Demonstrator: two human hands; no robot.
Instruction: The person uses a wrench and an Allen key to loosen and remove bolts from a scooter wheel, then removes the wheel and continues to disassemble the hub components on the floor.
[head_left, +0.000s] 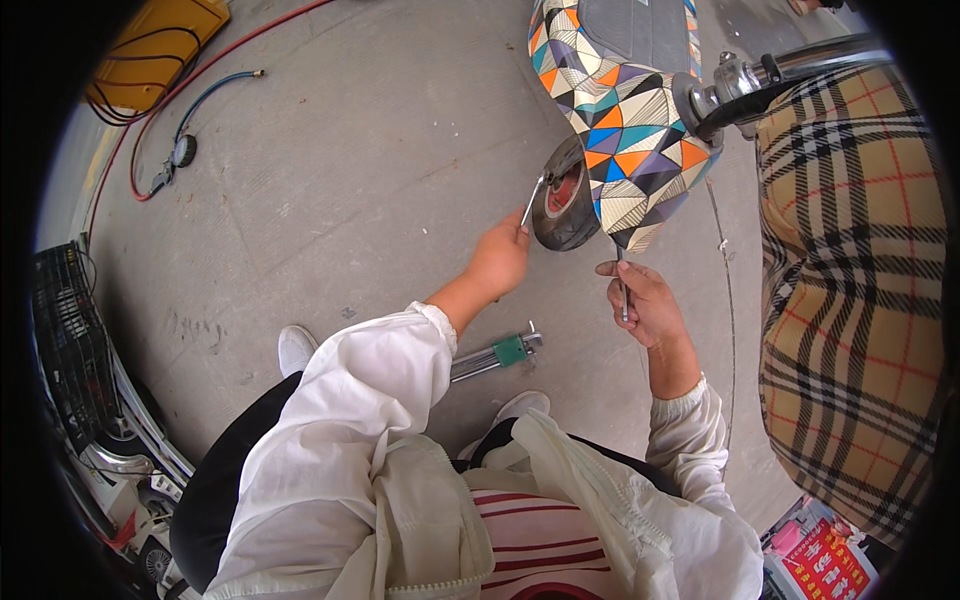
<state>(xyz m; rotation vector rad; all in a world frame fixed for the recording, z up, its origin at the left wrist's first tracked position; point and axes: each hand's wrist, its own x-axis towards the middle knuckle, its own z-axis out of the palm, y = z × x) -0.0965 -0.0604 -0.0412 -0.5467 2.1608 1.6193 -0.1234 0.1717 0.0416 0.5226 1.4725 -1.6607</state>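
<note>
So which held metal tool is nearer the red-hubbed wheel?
The slim silver tool in the left hand, at the wheel; the grey rod in the right hand is by the multicoloured panel.

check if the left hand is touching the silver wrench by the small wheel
Touching. The head view shows the left hand with its grip closed on the lower end of the silver wrench, whose shaft extends upward beside the small wheel.

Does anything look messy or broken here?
A metal tool with a green part lies on the floor just ahead of the right shoe, where someone might trip. A round gauge and a red hose lie loose farther left. I see no spill, nor clear damage on the wheel.
</note>
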